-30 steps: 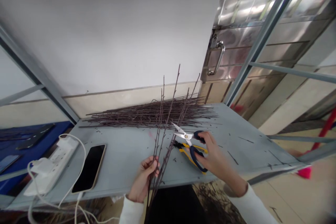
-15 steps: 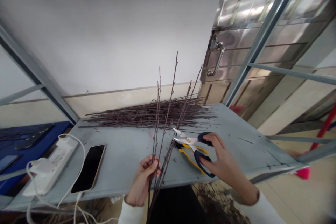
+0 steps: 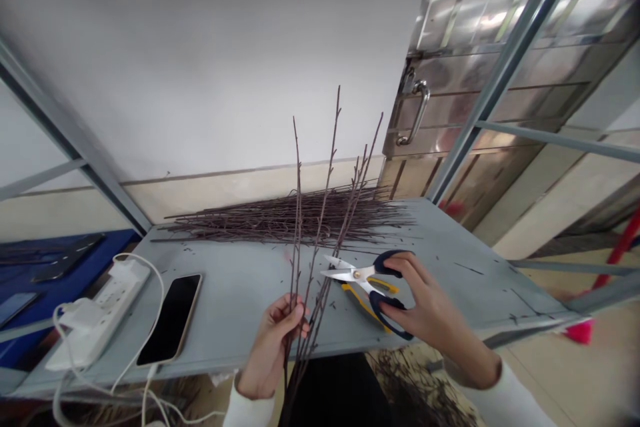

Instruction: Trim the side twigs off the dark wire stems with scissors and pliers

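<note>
The left hand was closed tight around a few thin twigs, holding them up clear of the big pile on the tabletop, while the right hand gripped the scissors right beside them, with its fingers through the handles.

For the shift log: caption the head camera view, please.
Left hand grips upright twigs; right hand holds open scissors beside them, above a grey table.
</note>
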Demonstrator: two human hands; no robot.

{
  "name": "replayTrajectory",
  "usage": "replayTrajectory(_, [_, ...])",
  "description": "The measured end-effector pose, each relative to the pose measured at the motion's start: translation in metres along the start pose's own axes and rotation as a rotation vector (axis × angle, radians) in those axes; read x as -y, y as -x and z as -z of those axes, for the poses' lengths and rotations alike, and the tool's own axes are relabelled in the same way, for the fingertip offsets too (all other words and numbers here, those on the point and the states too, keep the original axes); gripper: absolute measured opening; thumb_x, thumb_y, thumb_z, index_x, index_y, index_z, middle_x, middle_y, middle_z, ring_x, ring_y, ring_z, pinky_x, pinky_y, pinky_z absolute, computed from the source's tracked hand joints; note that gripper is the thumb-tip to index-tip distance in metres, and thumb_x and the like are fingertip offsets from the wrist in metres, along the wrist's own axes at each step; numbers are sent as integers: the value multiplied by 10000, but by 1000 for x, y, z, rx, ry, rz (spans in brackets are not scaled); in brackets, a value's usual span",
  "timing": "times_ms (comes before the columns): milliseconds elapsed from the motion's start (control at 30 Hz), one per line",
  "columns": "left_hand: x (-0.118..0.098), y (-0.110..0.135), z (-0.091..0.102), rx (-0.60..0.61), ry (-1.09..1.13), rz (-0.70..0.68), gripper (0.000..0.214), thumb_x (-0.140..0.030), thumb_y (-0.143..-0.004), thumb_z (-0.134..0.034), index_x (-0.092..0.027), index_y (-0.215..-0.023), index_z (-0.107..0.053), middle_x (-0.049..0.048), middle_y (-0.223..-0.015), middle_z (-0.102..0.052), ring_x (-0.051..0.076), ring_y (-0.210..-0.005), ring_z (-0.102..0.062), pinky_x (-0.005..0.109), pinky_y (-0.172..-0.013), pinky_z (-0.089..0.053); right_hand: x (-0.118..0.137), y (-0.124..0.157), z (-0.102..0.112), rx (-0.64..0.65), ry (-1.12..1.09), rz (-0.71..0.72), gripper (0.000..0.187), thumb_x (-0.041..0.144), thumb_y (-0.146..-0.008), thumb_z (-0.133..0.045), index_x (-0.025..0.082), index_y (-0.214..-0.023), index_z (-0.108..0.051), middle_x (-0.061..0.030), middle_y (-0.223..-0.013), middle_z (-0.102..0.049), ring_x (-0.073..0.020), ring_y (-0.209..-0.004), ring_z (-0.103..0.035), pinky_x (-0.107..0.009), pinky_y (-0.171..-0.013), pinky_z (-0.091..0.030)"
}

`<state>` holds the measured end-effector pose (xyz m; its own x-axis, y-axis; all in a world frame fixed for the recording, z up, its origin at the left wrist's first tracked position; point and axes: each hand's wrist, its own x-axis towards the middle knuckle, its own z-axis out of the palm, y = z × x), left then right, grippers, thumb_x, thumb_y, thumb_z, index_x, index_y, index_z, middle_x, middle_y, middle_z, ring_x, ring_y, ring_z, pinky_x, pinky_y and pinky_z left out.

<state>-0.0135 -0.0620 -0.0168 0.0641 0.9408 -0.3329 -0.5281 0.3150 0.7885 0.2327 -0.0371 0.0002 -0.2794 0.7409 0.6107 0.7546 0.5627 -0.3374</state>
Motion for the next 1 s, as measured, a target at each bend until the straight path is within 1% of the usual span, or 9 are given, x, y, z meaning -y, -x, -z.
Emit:
replayTrajectory(133, [-1,-1,-5,10,-3,3,338,-319,-498,-863,-129,-668,-641,-12,-612,-622,52,-474,-521,160,-460,-407,6,-5,2,42,8,60,331,243,-763,-565,220,-1075,-456,-104,-999,-562,-245,-922,-587,-355,-758,-524])
replayTrajectory(367, [-2,-5,-12,13,17,-12,328,-302,-508,-858,-125,-685,-644,-10,-637,-632,55,-492,-532,167,-491,-432,3,-7,0,99,20,45,317,261,-763,-558,218,-1067,-482,-107,-1012,-565,-263,-956,-579,-374,-762,-524])
replayTrajectory(533, [-10,-9,-17,76,18,4,318,-278,-523,-855,-126,-697,-637,-5,-628,-634,60,-487,-534,169,-474,-426,-2,-7,-2,139,4,-1,313,259,-768,-552,231,-1071,-477,-102,-1033,-559,-260,-946,-586,-384,-743,-535])
replayTrajectory(633, [-13,-11,-18,96,9,29,327,-268,-527,-855,-126,-719,-632,-6,-610,-629,60,-477,-531,169,-469,-424,-4,-10,-1,150,-8,-9,301,251,-757,-561,249,-1053,-501,-95,-1015,-570,-268,-939,-581,-403,-736,-532])
replayTrajectory(800, [-14,-15,-16,119,33,76,349,-253,-529,-855,-125,-765,-633,-12,-618,-627,52,-470,-530,160,-455,-423,-6,-19,5,148,-37,22,283,256,-742,-583,272,-1024,-563,-85,-991,-590,-271,-916,-576,-424,-753,-520])
replayTrajectory(1000, [-15,-18,-19,205,36,99,350,-270,-511,-865,-125,-724,-627,-16,-613,-617,37,-434,-501,145,-406,-390,-8,-23,8,178,-12,80,269,271,-762,-587,251,-1030,-570,-100,-993,-595,-268,-929,-573,-405,-759,-514])
